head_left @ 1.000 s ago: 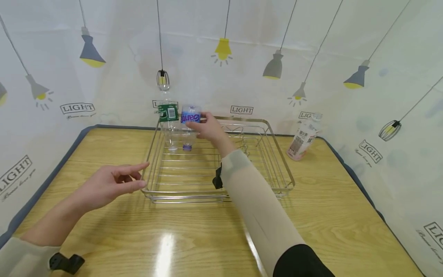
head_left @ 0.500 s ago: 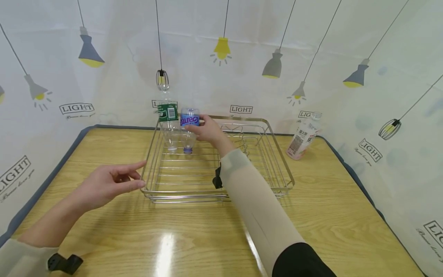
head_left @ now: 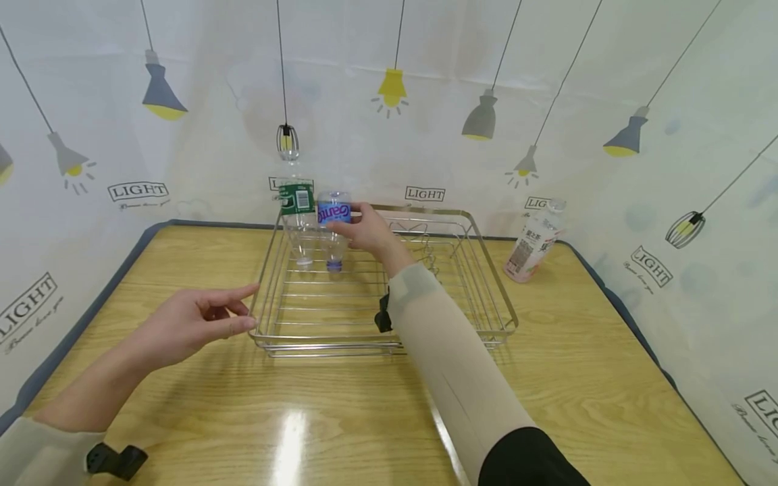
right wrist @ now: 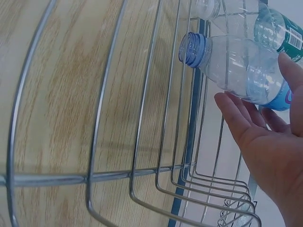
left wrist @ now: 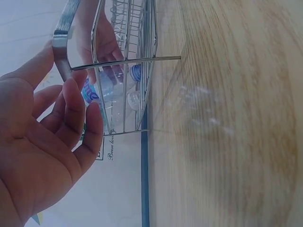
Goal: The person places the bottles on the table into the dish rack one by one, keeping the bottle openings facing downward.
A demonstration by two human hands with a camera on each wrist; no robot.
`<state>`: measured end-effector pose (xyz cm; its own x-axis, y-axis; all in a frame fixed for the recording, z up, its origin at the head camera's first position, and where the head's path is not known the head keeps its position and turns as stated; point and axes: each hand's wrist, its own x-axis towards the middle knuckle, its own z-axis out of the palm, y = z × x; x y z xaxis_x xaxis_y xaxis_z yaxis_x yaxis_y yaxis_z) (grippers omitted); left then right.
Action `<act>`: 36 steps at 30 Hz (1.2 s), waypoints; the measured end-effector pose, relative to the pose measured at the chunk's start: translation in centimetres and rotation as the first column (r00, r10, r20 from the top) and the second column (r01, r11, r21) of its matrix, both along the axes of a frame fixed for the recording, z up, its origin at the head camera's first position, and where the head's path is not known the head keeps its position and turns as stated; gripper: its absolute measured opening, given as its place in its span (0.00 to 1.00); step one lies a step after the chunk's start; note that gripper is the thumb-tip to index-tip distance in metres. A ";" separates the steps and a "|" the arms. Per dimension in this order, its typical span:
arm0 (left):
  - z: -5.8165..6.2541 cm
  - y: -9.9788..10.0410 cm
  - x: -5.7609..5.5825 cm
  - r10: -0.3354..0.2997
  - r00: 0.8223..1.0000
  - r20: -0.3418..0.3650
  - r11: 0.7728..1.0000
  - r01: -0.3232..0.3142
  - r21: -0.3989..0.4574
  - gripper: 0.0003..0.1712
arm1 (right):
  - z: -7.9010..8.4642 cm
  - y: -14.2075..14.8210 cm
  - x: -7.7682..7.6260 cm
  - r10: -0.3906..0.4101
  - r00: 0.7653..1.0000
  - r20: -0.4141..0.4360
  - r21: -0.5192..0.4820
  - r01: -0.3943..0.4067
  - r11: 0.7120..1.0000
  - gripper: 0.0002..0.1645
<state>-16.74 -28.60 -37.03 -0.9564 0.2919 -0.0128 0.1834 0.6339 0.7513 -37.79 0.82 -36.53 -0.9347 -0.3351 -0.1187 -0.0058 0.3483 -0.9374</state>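
Note:
My right hand (head_left: 367, 229) grips a small clear plastic bottle (right wrist: 222, 61) with a blue label and blue cap. It is upside down, its neck inside the wire dish rack (head_left: 392, 343), against the back left. Beside it a taller clear bottle with a green label (head_left: 297, 199) leans neck-down at the rack's back left corner, its cap white. The fingertips and thumb of my left hand (head_left: 188, 324) touch the rack's front left rim from outside; in the left wrist view the other fingers of that hand (left wrist: 52, 127) curl loosely beside the metal rim (left wrist: 60, 42).
A bottle with a white and pink label (head_left: 530, 246) stands on the wooden table (head_left: 340, 418) right of the rack. A white cloth printed with lamps (head_left: 425, 142) hangs behind and at both sides. Wire holders (head_left: 425, 246) stand inside the rack's right part.
The blue-labelled bottle has sunk slightly, its cap end coming a little lower and to the right, with my right hand following. My left hand has stayed at the rim.

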 end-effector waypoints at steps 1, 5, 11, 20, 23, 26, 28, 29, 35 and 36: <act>0.0 0.0 0.0 0.001 1.000 0.001 1.000 -0.001 -0.001 0.37 | 0.0 0.0 0.0 0.001 1.000 -0.001 0.000 -0.001 1.000 0.51; -0.1 0.0 -0.1 0.002 1.000 0.002 1.000 -0.002 0.000 0.37 | -0.1 0.0 0.0 -0.003 1.000 -0.015 -0.004 0.003 1.000 0.51; -0.1 -0.1 -0.1 0.005 1.000 0.004 1.000 -0.005 0.006 0.37 | 0.0 0.1 -0.2 -0.006 1.000 -0.021 -0.034 0.005 0.999 0.51; -0.3 -0.2 -0.2 0.003 1.000 0.007 1.000 -0.004 0.011 0.37 | 0.2 0.2 -0.1 -0.036 0.999 -0.016 -0.027 0.035 0.999 0.52; -0.3 -0.1 -0.3 0.000 1.000 0.007 1.000 0.000 0.012 0.37 | 0.5 0.6 -0.1 -0.073 0.997 -0.036 -0.051 0.071 0.996 0.52; -0.3 0.0 -0.4 -0.001 1.000 0.008 1.000 0.001 0.012 0.37 | 1.1 1.1 -0.2 -0.126 0.990 -0.068 -0.069 0.122 0.990 0.53; -0.3 0.1 -0.4 -0.003 1.000 0.009 1.000 0.003 0.013 0.37 | 1.7 1.4 -0.3 -0.170 0.982 -0.082 -0.095 0.162 0.982 0.53; -0.3 0.1 -0.4 -0.003 1.000 0.009 1.000 0.003 0.013 0.37 | 2.1 1.5 -0.3 -0.188 0.978 -0.086 -0.107 0.179 0.978 0.53; -0.3 -0.1 -0.3 0.000 1.000 0.004 1.000 0.000 0.006 0.37 | 5.6 2.7 -0.4 -0.231 0.971 -0.068 -0.309 0.200 0.930 0.51; -0.4 -0.1 -0.3 0.002 1.000 0.004 1.000 -0.002 0.005 0.37 | 6.3 3.0 -0.4 -0.228 0.972 -0.063 -0.351 0.192 0.916 0.50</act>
<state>-17.01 -28.72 -37.39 -0.9568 0.2903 -0.0152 0.1793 0.6305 0.7552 -38.16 3.85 -30.25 -0.9889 -0.1331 0.0659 -0.0680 0.0119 -0.9976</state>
